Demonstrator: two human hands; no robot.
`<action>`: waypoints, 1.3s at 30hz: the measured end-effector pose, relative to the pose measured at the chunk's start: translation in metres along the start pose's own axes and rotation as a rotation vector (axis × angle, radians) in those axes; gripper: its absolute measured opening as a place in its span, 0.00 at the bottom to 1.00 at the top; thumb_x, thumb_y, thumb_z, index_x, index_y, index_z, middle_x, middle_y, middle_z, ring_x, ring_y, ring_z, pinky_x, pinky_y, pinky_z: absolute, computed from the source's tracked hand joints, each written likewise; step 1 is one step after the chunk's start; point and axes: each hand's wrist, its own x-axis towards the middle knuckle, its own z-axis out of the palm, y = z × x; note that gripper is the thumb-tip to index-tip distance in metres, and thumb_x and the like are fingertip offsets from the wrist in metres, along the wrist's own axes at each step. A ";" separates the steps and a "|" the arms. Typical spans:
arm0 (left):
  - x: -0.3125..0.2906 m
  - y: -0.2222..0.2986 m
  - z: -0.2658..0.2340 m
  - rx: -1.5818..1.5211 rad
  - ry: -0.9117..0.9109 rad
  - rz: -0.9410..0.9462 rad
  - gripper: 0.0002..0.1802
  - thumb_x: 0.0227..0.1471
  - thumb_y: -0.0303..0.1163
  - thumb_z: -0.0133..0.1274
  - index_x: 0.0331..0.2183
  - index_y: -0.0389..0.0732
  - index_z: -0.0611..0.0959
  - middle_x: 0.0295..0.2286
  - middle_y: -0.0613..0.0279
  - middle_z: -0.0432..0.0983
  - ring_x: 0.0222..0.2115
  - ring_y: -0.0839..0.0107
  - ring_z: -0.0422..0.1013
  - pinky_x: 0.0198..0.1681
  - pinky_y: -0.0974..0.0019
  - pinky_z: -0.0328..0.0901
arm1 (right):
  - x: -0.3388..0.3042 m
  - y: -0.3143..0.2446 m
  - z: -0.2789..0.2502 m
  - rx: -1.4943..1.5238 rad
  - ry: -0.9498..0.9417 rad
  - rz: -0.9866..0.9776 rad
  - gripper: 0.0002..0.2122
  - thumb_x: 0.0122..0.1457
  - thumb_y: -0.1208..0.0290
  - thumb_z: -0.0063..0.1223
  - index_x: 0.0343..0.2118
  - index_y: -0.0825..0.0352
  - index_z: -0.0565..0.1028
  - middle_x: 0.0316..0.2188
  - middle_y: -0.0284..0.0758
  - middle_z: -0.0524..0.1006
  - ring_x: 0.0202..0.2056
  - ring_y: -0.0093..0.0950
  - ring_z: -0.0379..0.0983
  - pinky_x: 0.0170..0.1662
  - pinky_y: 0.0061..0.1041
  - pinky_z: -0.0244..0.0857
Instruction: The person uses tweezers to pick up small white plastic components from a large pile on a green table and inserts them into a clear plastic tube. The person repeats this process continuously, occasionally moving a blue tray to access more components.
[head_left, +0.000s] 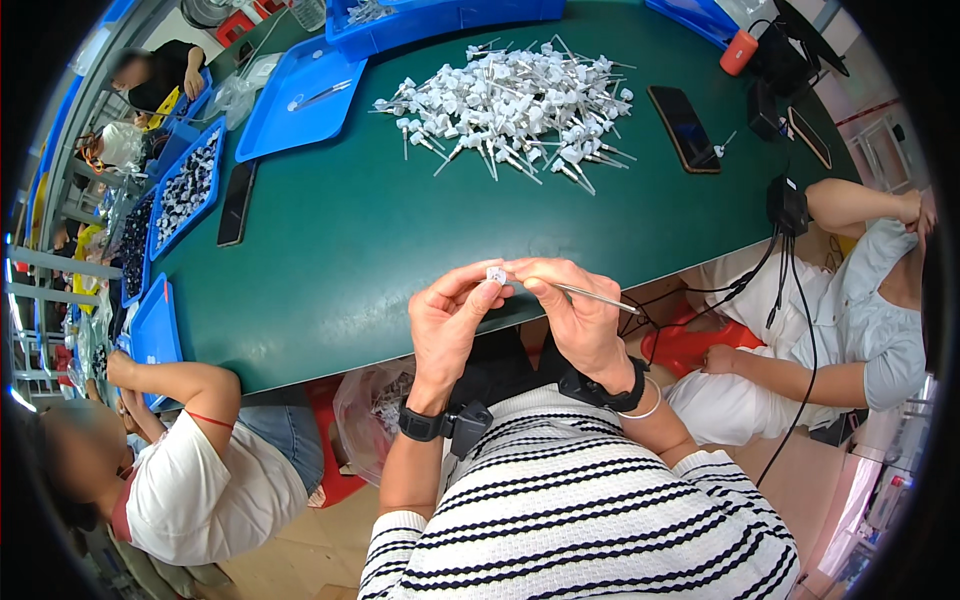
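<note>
One white part (496, 274) and one slender metal tool (603, 299), held above the near edge of one green bench (350, 270).
The left hand's (447, 318) fingers pinch the part; the right hand's (583, 322) fingers grip the tool just beside it. Beyond lies one heap of white stemmed pieces (520, 100), too many to count, between two dark phones (685, 128).

The heap of small white parts with thin grey stems (510, 100) looks like matt plastic and metal. Beneath the heap, the green desk (340, 300) has a smooth, soft sheen. Left of the heap, the flat blue tray (275, 120) is glossy plastic; right of it, the black rectangular phone (684, 128) looks glassy. Nearer than the heap, the slim silver rod (600, 297) is shiny metal, the striped sweater (570, 500) textured knit.
</note>
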 end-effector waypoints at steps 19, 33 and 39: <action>0.004 -0.003 0.002 -0.002 0.083 0.075 0.05 0.52 0.24 0.54 0.33 0.33 0.81 0.36 0.57 0.77 0.33 0.73 0.73 0.39 0.71 0.69 | -0.020 0.018 -0.004 0.046 0.118 0.110 0.05 0.58 0.76 0.53 0.36 0.71 0.76 0.35 0.39 0.80 0.32 0.28 0.78 0.35 0.21 0.70; -0.086 0.087 -0.081 0.957 0.319 -0.013 0.09 0.45 0.22 0.56 0.33 0.33 0.82 0.24 0.56 0.77 0.22 0.70 0.71 0.28 0.71 0.65 | -0.029 0.045 -0.017 -0.055 0.108 0.173 0.06 0.60 0.75 0.52 0.36 0.73 0.75 0.34 0.39 0.80 0.33 0.28 0.78 0.38 0.22 0.71; 0.133 0.069 -0.085 1.062 0.283 0.285 0.08 0.51 0.31 0.55 0.30 0.36 0.84 0.20 0.61 0.78 0.18 0.78 0.72 0.20 0.73 0.64 | -0.030 0.043 -0.019 -0.084 0.080 0.190 0.06 0.59 0.75 0.53 0.36 0.72 0.75 0.33 0.39 0.80 0.32 0.30 0.78 0.37 0.22 0.71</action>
